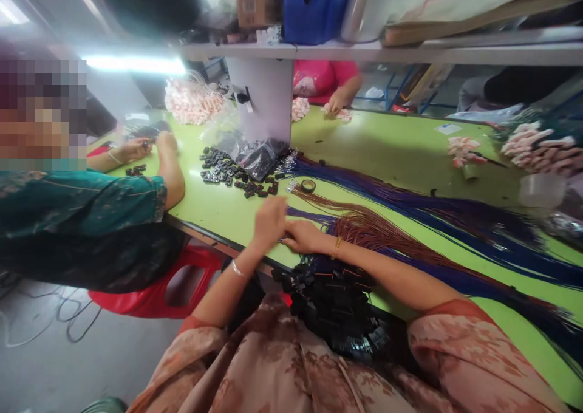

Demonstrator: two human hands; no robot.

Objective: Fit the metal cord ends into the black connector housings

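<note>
My left hand [270,223] is closed in a fist just above the green table, and its fingers hide whatever they hold. Beside it, my right hand [308,237] is closed with its fingertips nearly meeting the left hand; a small piece there is too small to make out. Under and behind the right hand lie thin blue-purple wires [306,216] and a bundle of brown wires [364,226]. Beyond my hands sit a roll of black tape [308,186] and a pile of small black connector housings [223,169]. Several black parts [328,300] lie heaped at my lap.
A co-worker in a green sleeve [91,209] works at the left by a red stool [155,291]. Another person's hand [337,102] is across the table [378,133]. Long blue wires [410,209] run rightward. A shelf [337,51] with a blue bin [314,12] hangs overhead.
</note>
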